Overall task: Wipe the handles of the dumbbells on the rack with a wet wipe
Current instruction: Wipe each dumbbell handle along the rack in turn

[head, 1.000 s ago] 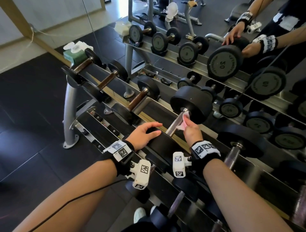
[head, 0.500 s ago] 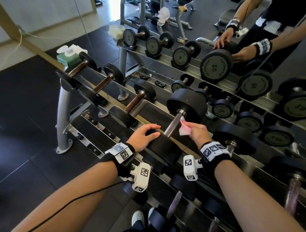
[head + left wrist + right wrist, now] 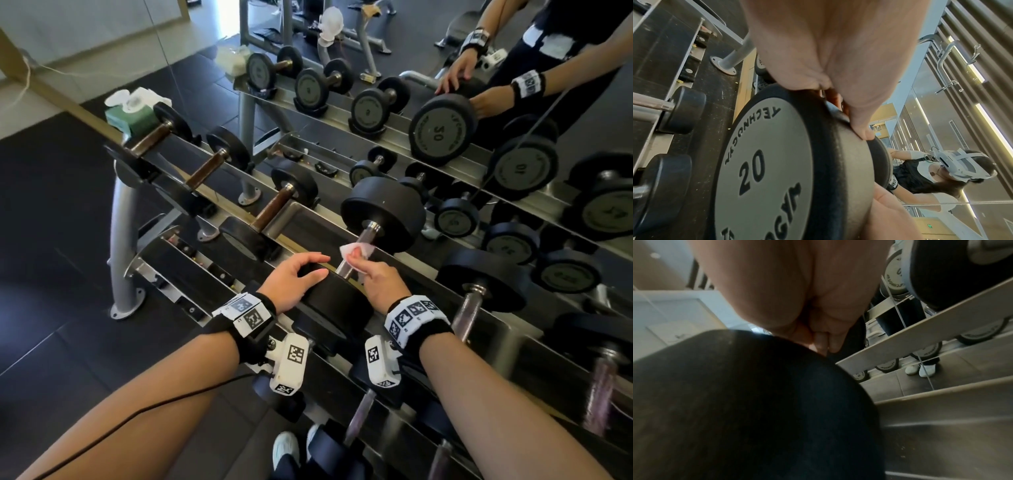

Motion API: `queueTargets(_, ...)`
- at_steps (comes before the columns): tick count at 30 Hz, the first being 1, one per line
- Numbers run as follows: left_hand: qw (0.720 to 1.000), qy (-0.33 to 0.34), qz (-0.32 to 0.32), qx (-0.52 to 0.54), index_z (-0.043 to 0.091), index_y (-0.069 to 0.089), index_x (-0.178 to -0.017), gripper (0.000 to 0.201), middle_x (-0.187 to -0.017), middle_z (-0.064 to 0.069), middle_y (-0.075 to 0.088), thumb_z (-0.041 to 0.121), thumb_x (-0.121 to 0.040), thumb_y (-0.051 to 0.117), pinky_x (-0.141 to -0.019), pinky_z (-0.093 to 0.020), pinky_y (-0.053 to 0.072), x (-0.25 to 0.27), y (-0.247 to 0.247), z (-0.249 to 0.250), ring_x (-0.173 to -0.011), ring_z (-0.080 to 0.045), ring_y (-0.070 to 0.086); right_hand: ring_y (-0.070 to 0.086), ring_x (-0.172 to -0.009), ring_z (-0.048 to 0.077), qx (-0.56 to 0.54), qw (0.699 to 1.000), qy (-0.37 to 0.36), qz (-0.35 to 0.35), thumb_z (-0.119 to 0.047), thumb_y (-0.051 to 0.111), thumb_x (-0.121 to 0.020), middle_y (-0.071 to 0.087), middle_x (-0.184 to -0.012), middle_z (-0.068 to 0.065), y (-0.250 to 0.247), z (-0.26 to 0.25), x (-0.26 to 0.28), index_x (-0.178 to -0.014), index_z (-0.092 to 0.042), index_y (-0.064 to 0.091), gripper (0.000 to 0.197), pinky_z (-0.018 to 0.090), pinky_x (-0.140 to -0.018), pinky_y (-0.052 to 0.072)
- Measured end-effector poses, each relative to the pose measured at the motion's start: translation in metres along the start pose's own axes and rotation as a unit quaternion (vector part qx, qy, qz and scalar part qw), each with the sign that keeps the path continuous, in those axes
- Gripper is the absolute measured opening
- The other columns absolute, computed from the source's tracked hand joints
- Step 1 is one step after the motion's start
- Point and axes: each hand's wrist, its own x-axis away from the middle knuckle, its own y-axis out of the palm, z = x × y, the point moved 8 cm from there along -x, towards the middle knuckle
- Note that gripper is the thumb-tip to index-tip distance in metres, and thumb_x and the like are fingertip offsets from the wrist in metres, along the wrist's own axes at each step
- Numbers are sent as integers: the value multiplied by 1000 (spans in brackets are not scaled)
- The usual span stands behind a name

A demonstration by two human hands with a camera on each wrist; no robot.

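A black dumbbell marked 20 lies on the top shelf of the rack [image 3: 301,212], its steel handle [image 3: 368,233] running away from me. My left hand [image 3: 294,277] rests on its near head [image 3: 337,301], fingers loosely spread; the left wrist view shows the palm [image 3: 838,65] on the rim above the grey end plate [image 3: 764,170]. My right hand [image 3: 376,279] pinches a white wet wipe [image 3: 358,251] against the middle of the handle. In the right wrist view the curled fingers [image 3: 824,339] show behind the dark head [image 3: 756,402]; the wipe is hidden.
A green wipe pack [image 3: 132,114] sits at the rack's left end. Smaller dumbbells with brown handles [image 3: 274,209] lie to the left, a larger one [image 3: 479,277] to the right, more on the lower shelf [image 3: 359,414]. A mirror [image 3: 442,126] stands behind the rack.
My right hand has brought the wipe from just right of the handle back onto it, nearer the middle. My left hand has stayed on the near head.
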Motion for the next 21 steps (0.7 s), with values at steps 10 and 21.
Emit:
queueTargets(10, 1000, -13, 23, 0, 29, 62, -122, 27, -141, 6, 51, 25, -96, 60, -112, -38, 38, 8, 2, 6, -128, -13, 48, 66, -95, 0, -10, 999, -24, -43, -20, 58, -97, 75, -96, -14, -37, -20, 35, -99, -39, 77, 27, 5, -86, 42)
queueTargets(21, 974, 26, 181, -134, 27, 57, -129, 41, -152, 2, 40, 11, -92, 63, -121, -41, 16, 39, 33, 55, -148, -20, 21, 68, -93, 4, 11, 996, -72, 41, -12, 62, -92, 74, -96, -7, -135, 30, 90, -108, -30, 75, 27, 13, -80, 48)
